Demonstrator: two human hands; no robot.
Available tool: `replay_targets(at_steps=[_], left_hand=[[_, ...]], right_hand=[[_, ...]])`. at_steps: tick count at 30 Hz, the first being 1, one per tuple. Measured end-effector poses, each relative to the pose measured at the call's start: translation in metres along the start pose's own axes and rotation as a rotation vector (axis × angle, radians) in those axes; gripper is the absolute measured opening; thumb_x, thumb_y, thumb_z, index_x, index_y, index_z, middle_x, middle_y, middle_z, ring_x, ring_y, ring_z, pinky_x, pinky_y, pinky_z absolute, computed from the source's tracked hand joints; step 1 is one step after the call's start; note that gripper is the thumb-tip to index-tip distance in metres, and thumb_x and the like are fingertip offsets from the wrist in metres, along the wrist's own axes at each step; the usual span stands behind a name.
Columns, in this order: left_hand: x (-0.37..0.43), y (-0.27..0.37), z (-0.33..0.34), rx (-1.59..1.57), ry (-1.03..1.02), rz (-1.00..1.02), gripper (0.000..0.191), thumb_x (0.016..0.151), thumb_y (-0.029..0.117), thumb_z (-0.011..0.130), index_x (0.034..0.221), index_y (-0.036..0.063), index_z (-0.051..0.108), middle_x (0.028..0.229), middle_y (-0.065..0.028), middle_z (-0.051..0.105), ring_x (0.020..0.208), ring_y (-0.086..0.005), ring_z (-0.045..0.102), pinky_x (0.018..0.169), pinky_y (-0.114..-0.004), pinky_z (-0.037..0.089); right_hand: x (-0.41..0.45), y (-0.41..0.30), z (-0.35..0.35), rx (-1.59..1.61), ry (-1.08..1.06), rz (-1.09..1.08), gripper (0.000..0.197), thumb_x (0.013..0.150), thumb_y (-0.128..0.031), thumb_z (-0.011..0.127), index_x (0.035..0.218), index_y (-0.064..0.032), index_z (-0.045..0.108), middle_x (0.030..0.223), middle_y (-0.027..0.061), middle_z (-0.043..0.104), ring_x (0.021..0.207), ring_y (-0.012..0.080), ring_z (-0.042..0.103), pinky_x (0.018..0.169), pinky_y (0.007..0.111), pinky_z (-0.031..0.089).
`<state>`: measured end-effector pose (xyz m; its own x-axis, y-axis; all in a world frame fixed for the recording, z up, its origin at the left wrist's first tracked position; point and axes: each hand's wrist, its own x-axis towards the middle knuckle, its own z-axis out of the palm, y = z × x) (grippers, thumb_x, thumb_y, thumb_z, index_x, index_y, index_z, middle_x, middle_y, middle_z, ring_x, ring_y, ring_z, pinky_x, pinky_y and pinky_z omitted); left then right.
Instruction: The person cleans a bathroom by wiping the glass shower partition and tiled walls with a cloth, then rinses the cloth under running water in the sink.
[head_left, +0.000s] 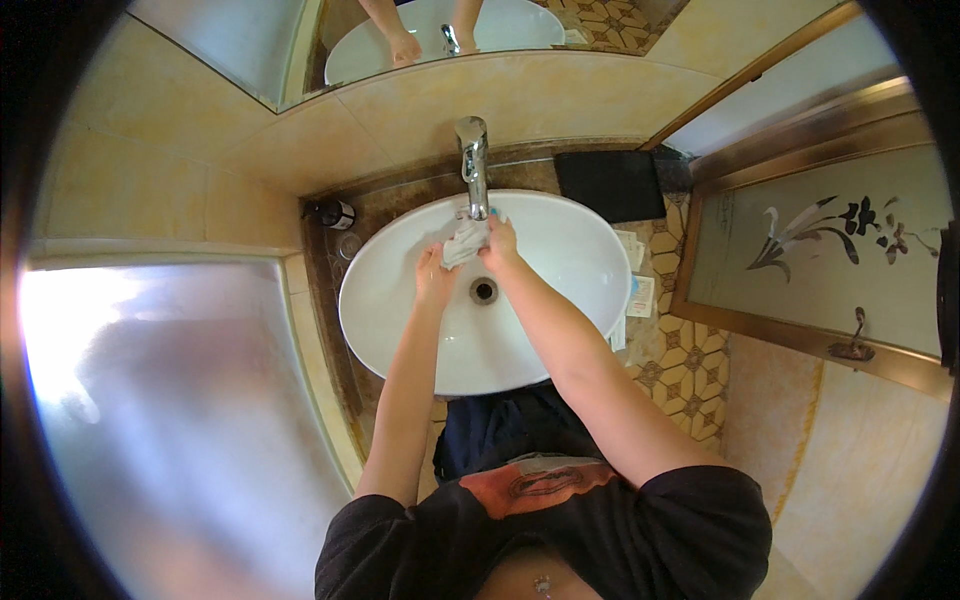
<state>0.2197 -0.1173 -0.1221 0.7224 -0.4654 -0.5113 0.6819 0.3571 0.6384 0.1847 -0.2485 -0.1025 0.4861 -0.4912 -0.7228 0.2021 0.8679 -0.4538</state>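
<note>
A crumpled white cloth (466, 241) is held between my two hands, over the white oval sink (390, 322). My left hand (436, 274) grips its lower left side. On the right edge my right hand (501, 244) has hold of it, with a small bit of blue near the fingertips. Directly above the cloth is the spout of the chrome faucet (473, 165), which hides part of it. Whether water is running, I cannot tell. The round drain (484, 291) shows just below my hands.
A dark bottle (336, 214) and a clear glass (348, 246) stand left of the sink. A black mat (610, 186) lies behind it on the right, with printed packets (640, 297) along the right rim. Farther right is a glass-panelled door (817, 232); a mirror (510, 26) hangs above.
</note>
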Motion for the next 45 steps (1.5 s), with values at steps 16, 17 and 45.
replay_targets(at_steps=[16,17,45], left_hand=[[-0.018,0.031,0.078,0.315,-0.239,-0.546,0.05,0.086,0.049,0.043,0.11,0.0061,0.047,0.099,-0.0101,0.053,0.086,-0.0253,0.057,0.071,-0.043,0.05],[-0.019,0.032,0.09,0.358,-0.295,-0.599,0.048,0.086,0.049,0.044,0.108,0.0078,0.049,0.093,-0.009,0.056,0.081,-0.0236,0.059,0.067,-0.04,0.051],[-0.046,0.031,0.03,0.463,-0.339,-0.498,0.048,0.081,0.036,0.058,0.115,0.0069,0.043,0.095,-0.0077,0.056,0.08,-0.0173,0.056,0.062,-0.037,0.051]], right_hand=[[-0.002,-0.012,0.011,-1.289,0.187,-0.358,0.043,0.083,-0.037,0.045,0.091,0.0016,0.061,0.082,0.0261,0.06,0.084,0.0367,0.059,0.073,0.042,0.045],[0.002,-0.019,0.005,-1.222,0.245,-0.347,0.042,0.083,-0.037,0.044,0.088,0.0008,0.061,0.082,0.0255,0.06,0.083,0.0372,0.059,0.071,0.042,0.045],[-0.079,-0.084,0.009,-1.641,-0.44,-1.473,0.064,0.062,0.001,0.058,0.122,-0.0146,0.044,0.104,0.0126,0.05,0.092,0.03,0.05,0.074,0.038,0.041]])
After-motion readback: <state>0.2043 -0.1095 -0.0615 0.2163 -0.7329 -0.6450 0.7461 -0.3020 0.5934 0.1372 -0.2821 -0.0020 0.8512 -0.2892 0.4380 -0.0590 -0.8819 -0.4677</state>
